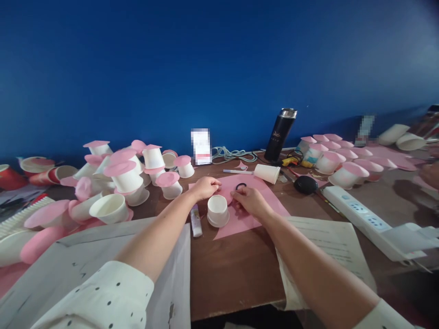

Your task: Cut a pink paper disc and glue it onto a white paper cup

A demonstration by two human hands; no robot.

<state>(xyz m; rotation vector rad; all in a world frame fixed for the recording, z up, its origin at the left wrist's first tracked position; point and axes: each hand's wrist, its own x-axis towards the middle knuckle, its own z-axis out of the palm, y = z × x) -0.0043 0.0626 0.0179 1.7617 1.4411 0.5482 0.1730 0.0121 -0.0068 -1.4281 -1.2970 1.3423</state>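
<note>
Both hands meet over a pink paper sheet (254, 218) on the brown table. My left hand (206, 188) is closed at the left edge of a pink paper disc (225, 192). On the disc's right edge, my right hand (251, 201) has its thumb and fingers pinched. A white paper cup (217, 210) stands just in front of the disc, between the hands. Left of the cup lies a glue stick (196, 221). Behind my right hand is a black ring (240, 186), perhaps a scissor handle. Another white cup (267, 173) lies on its side farther back.
Many white cups with pink discs (123, 176) crowd the left; several more (350, 173) stand at the right. A black flask (280, 135), a mouse (306, 184) and a power strip (360, 219) lie right. Papers (322, 242) overhang the front edge.
</note>
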